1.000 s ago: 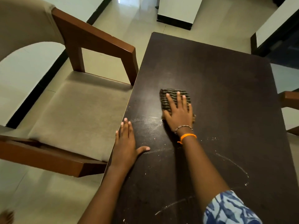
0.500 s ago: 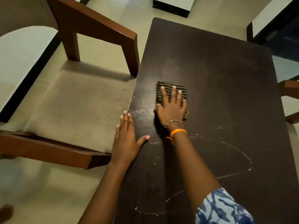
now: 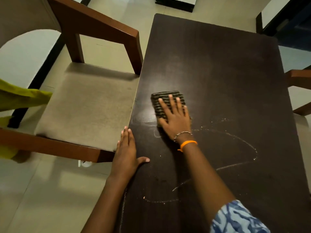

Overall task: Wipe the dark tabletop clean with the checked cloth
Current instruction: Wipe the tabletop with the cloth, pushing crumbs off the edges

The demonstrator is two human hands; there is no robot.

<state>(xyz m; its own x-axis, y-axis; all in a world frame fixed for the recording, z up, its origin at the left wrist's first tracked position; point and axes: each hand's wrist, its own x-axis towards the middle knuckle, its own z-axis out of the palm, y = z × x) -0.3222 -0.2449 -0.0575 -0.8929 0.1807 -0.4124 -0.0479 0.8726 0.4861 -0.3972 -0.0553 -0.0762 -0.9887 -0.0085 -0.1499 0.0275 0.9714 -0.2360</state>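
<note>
The dark tabletop [image 3: 227, 73] fills the middle and right of the view. A folded checked cloth [image 3: 160, 101] lies flat on it near the left edge. My right hand [image 3: 175, 118] presses down on the cloth with fingers spread, covering its near half. My left hand [image 3: 125, 152] rests flat on the table's left edge, thumb on the top, holding nothing. White chalky lines [image 3: 235, 137] curve across the near part of the top, just behind my right wrist.
A wooden armchair [image 3: 84, 101] with a beige seat stands tight against the table's left side. Another chair arm [image 3: 297, 78] shows at the right edge. Yellow-green fabric [image 3: 20, 96] enters from the far left. Pale tiled floor surrounds the table.
My right hand has slid the cloth leftward toward the table's left edge. White marks near that edge have gone. My left hand stays on the edge. Yellow-green fabric has come into view at left.
</note>
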